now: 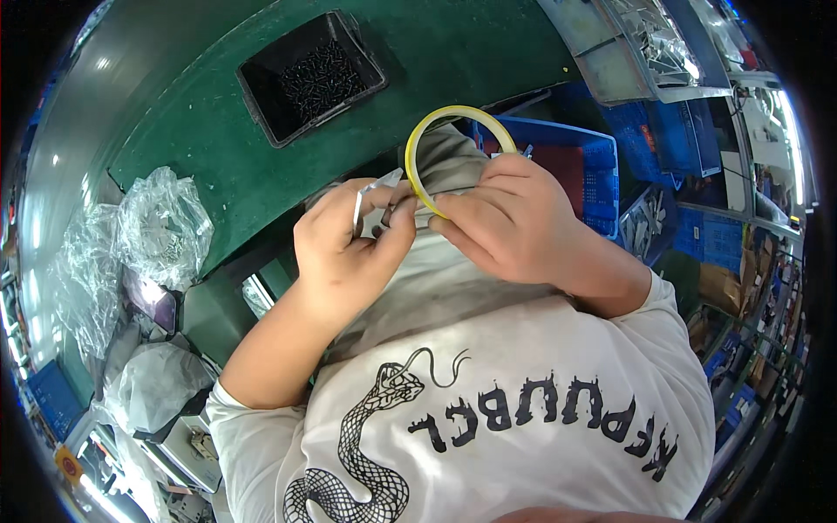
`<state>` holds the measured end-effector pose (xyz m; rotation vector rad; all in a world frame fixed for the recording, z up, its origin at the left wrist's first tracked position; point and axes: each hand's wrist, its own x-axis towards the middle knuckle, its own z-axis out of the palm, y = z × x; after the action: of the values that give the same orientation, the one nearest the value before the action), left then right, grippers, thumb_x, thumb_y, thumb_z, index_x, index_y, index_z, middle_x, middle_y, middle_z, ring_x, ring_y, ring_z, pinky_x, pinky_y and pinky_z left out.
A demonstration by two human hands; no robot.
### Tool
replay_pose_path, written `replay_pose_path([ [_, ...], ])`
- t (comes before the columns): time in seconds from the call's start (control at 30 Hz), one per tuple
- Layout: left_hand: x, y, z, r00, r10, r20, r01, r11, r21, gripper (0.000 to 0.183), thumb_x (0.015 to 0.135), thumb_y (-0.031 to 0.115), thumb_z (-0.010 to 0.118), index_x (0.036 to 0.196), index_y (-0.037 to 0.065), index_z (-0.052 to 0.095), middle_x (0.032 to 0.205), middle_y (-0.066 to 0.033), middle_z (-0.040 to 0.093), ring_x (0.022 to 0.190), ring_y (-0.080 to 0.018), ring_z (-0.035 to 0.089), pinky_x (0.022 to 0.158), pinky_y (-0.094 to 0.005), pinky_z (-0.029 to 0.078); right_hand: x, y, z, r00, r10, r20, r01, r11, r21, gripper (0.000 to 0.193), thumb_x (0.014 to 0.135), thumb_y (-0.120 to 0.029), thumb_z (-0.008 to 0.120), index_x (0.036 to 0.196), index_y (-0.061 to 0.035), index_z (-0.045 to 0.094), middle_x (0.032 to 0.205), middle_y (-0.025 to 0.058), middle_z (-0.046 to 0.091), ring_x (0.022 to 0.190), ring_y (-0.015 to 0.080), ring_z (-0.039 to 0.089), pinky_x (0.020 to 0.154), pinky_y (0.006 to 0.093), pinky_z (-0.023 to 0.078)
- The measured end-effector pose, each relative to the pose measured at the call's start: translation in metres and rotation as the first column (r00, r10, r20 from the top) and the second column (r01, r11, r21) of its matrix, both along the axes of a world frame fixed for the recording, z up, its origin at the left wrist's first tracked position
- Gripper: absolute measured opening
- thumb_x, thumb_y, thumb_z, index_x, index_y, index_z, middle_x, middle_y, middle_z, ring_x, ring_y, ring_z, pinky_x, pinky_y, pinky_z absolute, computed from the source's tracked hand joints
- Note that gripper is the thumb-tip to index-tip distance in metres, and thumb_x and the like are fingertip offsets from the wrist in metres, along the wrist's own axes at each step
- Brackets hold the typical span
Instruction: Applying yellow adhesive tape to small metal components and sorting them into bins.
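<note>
My right hand [519, 222] grips a roll of yellow tape [411, 161], held upright in front of my body with its open ring showing. My left hand [344, 240] is closed on a thin, shiny metal piece [358, 209] that sticks out between the fingers. Its thumb and fingertips nearly meet the left edge of the roll, by the fingers of my right hand. Whether a loose strip of tape runs between the hands is too small to tell. The rest of the metal piece is hidden by my left fingers.
Ahead, a black bin [255, 109] of small dark parts [321, 78] sits on the green table [192, 122]. To the right is a blue crate [603, 179]; farther up, a grey bin [610, 71] holds metal pieces. Clear plastic bags [166, 222] lie at the left.
</note>
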<state>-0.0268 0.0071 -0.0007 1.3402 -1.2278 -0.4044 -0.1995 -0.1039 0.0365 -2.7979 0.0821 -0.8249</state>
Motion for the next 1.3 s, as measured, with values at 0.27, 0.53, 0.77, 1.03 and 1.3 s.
replay_pose_path([
  [0.27,0.004,0.000,0.011,0.980,-0.005,0.198,-0.010,0.997,0.075,0.018,0.071,0.001,0.079,0.085,0.004,0.067,0.075,-0.0078,0.068,0.062,-0.0234,0.065,0.059,-0.0311,0.052,-0.002,0.000,-0.002,0.997,0.011,-0.072,-0.012,1.000,-0.022,0.029,0.074,-0.011,0.081,0.096,-0.0017,0.065,0.070,0.0018,0.061,0.060,0.0184,0.058,0.065,0.0330,0.046],
  [0.53,0.006,-0.005,0.011,0.939,0.012,0.343,-0.010,1.000,-0.007,0.019,0.068,0.000,0.076,0.083,0.005,0.066,0.072,-0.0078,0.067,0.061,-0.0250,0.064,0.057,-0.0338,0.052,-0.002,0.000,-0.006,0.994,0.029,-0.104,-0.036,0.997,-0.070,0.032,0.074,-0.012,0.080,0.099,-0.0016,0.065,0.071,0.0011,0.061,0.060,0.0176,0.057,0.065,0.0323,0.046],
  [0.77,0.006,-0.006,0.011,0.934,-0.010,0.358,-0.001,1.000,0.030,0.018,0.066,-0.001,0.075,0.080,0.005,0.065,0.071,-0.0084,0.065,0.061,-0.0262,0.064,0.057,-0.0343,0.051,-0.001,-0.002,-0.006,0.990,0.067,-0.120,-0.078,0.993,-0.088,0.027,0.075,-0.013,0.079,0.096,-0.0018,0.066,0.069,0.0006,0.062,0.059,0.0177,0.056,0.064,0.0318,0.045],
  [1.03,0.006,-0.005,0.007,0.915,-0.016,0.402,0.015,1.000,0.006,0.017,0.065,0.000,0.072,0.078,0.006,0.064,0.071,-0.0076,0.066,0.062,-0.0264,0.065,0.058,-0.0343,0.052,-0.001,0.001,-0.007,0.991,0.065,-0.119,-0.071,0.996,-0.049,0.027,0.075,-0.013,0.079,0.096,-0.0026,0.066,0.068,0.0000,0.061,0.059,0.0165,0.057,0.063,0.0319,0.045],
  [1.3,0.003,-0.005,0.007,0.939,-0.056,0.339,0.052,0.998,0.022,0.016,0.065,0.000,0.070,0.078,0.005,0.063,0.071,-0.0087,0.066,0.061,-0.0280,0.064,0.058,-0.0351,0.053,-0.003,0.000,-0.007,0.982,-0.009,-0.191,0.020,0.998,0.059,0.024,0.074,-0.010,0.078,0.094,-0.0056,0.065,0.074,0.0014,0.062,0.062,0.0197,0.058,0.063,0.0335,0.045],
])
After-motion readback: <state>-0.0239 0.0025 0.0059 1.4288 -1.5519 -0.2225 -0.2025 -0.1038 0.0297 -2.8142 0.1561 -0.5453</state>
